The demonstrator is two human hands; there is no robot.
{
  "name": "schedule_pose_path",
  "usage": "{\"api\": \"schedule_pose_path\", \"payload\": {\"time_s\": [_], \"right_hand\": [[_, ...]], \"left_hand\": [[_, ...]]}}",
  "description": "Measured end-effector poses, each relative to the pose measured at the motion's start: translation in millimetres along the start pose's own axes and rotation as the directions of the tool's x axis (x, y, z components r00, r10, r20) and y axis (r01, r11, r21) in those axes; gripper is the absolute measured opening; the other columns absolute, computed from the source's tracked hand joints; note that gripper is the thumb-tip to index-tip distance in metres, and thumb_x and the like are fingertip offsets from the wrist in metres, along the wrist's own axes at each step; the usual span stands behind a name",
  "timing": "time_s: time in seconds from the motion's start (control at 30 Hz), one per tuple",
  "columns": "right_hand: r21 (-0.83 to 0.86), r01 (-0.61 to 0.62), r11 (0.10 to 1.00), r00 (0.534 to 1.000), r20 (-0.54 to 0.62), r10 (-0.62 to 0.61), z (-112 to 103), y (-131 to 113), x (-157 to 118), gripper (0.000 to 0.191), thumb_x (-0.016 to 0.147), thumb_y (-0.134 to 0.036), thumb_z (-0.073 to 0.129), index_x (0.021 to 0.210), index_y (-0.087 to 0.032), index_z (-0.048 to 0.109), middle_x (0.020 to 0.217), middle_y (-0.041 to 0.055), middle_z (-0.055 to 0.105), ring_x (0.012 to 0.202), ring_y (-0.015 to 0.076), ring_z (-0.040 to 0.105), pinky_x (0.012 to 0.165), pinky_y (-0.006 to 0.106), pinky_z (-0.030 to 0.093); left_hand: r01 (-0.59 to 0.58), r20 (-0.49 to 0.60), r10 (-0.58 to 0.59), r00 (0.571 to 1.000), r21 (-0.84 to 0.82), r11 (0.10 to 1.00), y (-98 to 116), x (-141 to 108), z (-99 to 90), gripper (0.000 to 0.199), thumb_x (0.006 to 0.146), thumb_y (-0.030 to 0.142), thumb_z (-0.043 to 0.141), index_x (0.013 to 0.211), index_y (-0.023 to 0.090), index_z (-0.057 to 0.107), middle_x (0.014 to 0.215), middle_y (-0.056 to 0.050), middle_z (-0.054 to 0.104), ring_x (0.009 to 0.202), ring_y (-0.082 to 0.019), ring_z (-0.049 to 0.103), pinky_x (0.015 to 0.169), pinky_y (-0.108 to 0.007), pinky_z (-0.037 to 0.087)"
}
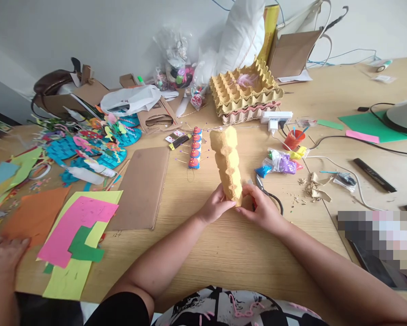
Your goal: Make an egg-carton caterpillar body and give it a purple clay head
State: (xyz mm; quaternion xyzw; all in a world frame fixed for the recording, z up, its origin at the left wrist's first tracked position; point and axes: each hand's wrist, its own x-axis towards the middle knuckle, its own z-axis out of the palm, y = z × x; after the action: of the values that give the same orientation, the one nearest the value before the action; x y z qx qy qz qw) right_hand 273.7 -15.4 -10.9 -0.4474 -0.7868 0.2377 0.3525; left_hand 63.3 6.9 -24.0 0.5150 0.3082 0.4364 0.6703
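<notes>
1. Co-worker's hand [6, 251] – cut off by the left edge, at the near side of an orange sheet [36, 215]; you cannot tell its full grip.
2. Knobbly painted strip [195, 151], red and blue, pins sticking out; beyond your left hand, its underside out of sight.
3. Your left hand [214, 208]: thumb and fingers pinch the near end of the yellow strip, left side; fingertips partly hidden behind it.
4. Yellow bumpy strip [229, 163], apparently moulded egg-tray pulp: between both hands, over the middle of the table. Probably light, stiffish, dry and not slippery; likely to dent or tear if you squeeze. Best held lightly by the sides, across the solid cups. Its back is hidden; you cannot tell whether the far end touches the table.
5. Your right hand [265, 213]: thumb and fingers pinch the same end, right side.
6. Scissors [274, 196], partly covered by your right hand; contact uncertain.
7. Dark flat device [394, 278], far right – upper part lost under pixelation.
</notes>
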Motion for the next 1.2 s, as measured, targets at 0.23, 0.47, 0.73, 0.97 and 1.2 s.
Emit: {"api": "schedule_pose_path", "payload": {"time_s": [0.23, 0.47, 0.73, 0.97, 1.2], "right_hand": [[-0.033, -0.038, 0.999, 0.997, -0.062, 0.036, 5.5, 4.1, -4.3, 0.045, 0.089, -0.040, 0.085, 0.121, -0.024, 0.057, 0.099, 0.0064, 0.073, 0.082, 0.0211, 0.070, 0.070, 0.032, 0.058], [0.155, -0.022, 0.988, 0.999, -0.032, 0.027, 0.6, 4.8, -4.3, 0.067, 0.095, -0.055, 0.078, 0.147, -0.027, 0.047, 0.105, 0.0061, 0.072, 0.075, 0.0171, 0.066, 0.065, 0.030, 0.056], [0.143, 0.063, 0.988, 0.998, -0.005, -0.063, -11.2, -3.2, 1.0, 0.026, 0.103, -0.049, 0.069, 0.102, -0.023, 0.064, 0.093, 0.0063, 0.074, 0.083, 0.0201, 0.069, 0.073, 0.034, 0.058], [0.082, 0.231, 0.970, 0.973, -0.026, -0.230, -7.3, 0.3, 1.2, 0.014, 0.108, -0.033, 0.063, 0.099, -0.023, 0.070, 0.091, 0.0078, 0.076, 0.082, 0.0208, 0.073, 0.074, 0.036, 0.062], [-0.132, 0.333, 0.934, 0.941, -0.013, -0.338, -2.0, 1.3, -2.4, 0.018, 0.108, -0.037, 0.064, 0.099, -0.022, 0.070, 0.090, 0.0082, 0.080, 0.084, 0.0229, 0.076, 0.077, 0.039, 0.061]], "left_hand": [[-0.057, -0.010, 0.056, 0.998, -0.027, 0.998, 1.6, 0.4, 2.0, 0.067, 0.082, 0.040, 0.089, 0.138, 0.030, 0.054, 0.126, -0.005, 0.069, 0.118, -0.022, 0.065, 0.104, -0.037, 0.051], [-0.016, -0.079, 0.002, 0.997, -0.177, 0.984, 3.1, 4.6, 0.4, 0.061, 0.082, 0.053, 0.088, 0.131, 0.025, 0.063, 0.117, -0.005, 0.073, 0.110, -0.022, 0.070, 0.097, -0.036, 0.055], [0.101, -0.058, -0.130, 0.990, -0.359, 0.928, 10.1, 6.0, 1.4, 0.059, 0.080, 0.057, 0.085, 0.124, 0.022, 0.067, 0.106, -0.005, 0.078, 0.093, -0.020, 0.073, 0.082, -0.035, 0.058], [0.095, -0.043, -0.124, 0.991, -0.410, 0.907, 6.1, 9.7, -1.7, 0.056, 0.084, 0.055, 0.084, 0.130, 0.025, 0.070, 0.117, -0.006, 0.078, 0.102, -0.021, 0.075, 0.088, -0.034, 0.058], [0.113, -0.085, -0.157, 0.984, -0.380, 0.918, 5.4, 12.3, 3.2, 0.060, 0.086, 0.055, 0.086, 0.134, 0.022, 0.071, 0.111, -0.007, 0.080, 0.093, -0.019, 0.075, 0.084, -0.032, 0.057]]}}
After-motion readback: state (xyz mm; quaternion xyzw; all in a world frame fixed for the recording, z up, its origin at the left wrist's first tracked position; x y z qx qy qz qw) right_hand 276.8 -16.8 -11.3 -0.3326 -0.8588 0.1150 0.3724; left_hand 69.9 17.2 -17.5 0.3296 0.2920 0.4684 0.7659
